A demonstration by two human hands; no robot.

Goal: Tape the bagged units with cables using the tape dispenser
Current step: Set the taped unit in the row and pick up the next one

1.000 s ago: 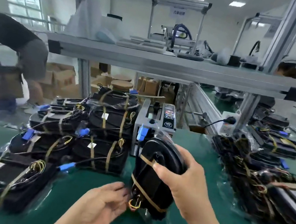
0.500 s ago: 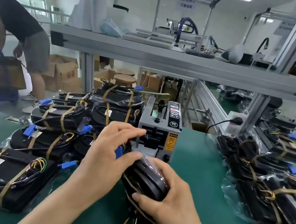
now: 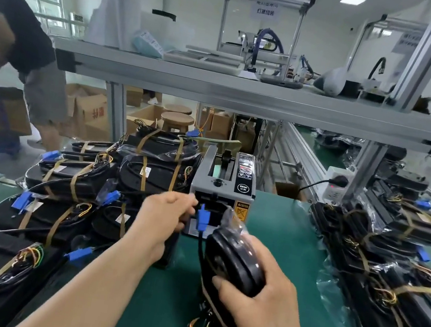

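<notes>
One tape dispenser, two hands, two stools

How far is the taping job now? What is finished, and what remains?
Done: the stacked units on the left carry tape bands. In hand: the right hand grips a bagged unit with one band visible; the left hand is at the tape dispenser outlet. Left: probably another strip on this unit; how many units remain is unclear.

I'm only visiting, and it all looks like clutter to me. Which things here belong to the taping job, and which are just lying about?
In the job: tape dispenser, bagged unit in the right hand, its blue-plug cable, left hand at the dispenser's outlet, stack of taped units.

Lying about: wooden stools, cardboard boxes, upper shelf.
</notes>
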